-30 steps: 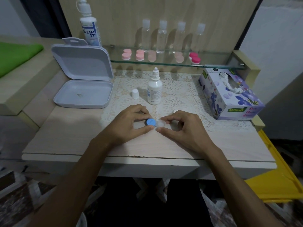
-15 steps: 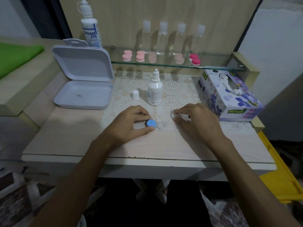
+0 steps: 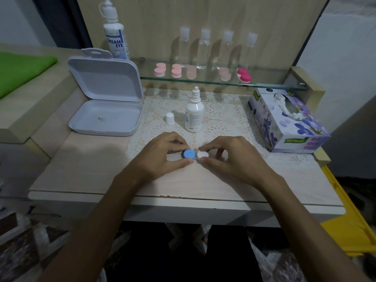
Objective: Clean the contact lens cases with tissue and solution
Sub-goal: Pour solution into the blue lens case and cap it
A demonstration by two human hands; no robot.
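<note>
Both hands cap a small lens case at the front of the pale wooden surface (image 3: 91,169)

The purple floral tissue box (image 3: 289,123) stands at the right with a tissue poking out, and the small white dropper bottle of solution (image 3: 194,112) stands uncapped just behind the hands, its white cap (image 3: 169,118) beside it. The left hand (image 3: 162,157) has its grip pinched round the blue round lid (image 3: 188,154) of the two-cup contact lens case; the right hand (image 3: 230,157) pinches the white round lid (image 3: 202,154) next to it. This case looks near done, judging by the lids in place. The pink cases on the glass shelf (image 3: 264,83) behind appear untouched, so much may remain
</note>
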